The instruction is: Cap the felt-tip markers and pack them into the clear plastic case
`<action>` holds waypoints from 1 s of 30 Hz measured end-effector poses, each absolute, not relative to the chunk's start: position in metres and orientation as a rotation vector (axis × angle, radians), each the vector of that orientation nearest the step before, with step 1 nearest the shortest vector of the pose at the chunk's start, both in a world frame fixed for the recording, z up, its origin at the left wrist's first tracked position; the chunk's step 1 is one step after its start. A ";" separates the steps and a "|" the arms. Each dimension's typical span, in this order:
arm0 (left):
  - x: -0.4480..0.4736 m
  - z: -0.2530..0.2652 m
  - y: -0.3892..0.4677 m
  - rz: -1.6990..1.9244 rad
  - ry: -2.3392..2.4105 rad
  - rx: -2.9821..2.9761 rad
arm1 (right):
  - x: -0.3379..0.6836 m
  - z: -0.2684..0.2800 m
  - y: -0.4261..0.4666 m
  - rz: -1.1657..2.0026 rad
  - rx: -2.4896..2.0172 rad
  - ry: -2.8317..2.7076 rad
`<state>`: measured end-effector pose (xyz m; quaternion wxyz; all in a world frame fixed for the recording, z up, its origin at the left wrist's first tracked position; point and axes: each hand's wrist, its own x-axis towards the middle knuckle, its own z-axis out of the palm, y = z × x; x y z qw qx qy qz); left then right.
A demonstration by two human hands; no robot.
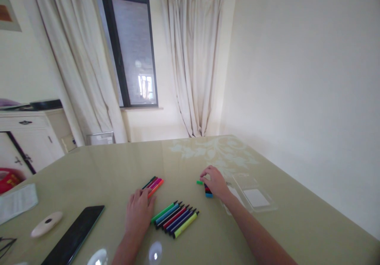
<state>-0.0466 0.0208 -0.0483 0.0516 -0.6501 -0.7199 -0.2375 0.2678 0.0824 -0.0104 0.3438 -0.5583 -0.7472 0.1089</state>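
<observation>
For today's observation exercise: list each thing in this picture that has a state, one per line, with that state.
Row of markers: capped, lying side by side.
Small marker group: lying flat, left hand touching it.
Right hand: closed over loose caps.
Clear case: lying flat on the table.
Tablet: screen dark.
Curtains: drawn aside.

Glossy green table (103, 166) — markers (175, 218), phone (74, 235), clear case (253, 195), paper (16, 201) on it.

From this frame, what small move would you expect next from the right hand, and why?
Probably drawing the caps toward the marker row. The right hand rests on a small cluster of marker caps, with a green cap beside its fingertips. The left hand lies flat between three markers and a row of six markers, holding nothing.
</observation>
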 end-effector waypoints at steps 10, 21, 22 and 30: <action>-0.021 -0.030 0.016 -0.938 -2.045 -2.327 | 0.247 -0.001 0.033 0.522 -1.144 -1.817; 0.027 -0.006 -0.011 -1.336 -1.882 -2.757 | 0.234 0.009 0.023 0.761 -0.950 -1.921; 0.023 -0.006 -0.009 -1.313 -1.907 -2.745 | 0.240 0.010 0.027 0.748 -0.961 -1.896; -0.038 -0.028 0.015 -1.183 -2.100 -2.449 | 0.284 0.000 0.057 0.478 -1.300 -1.667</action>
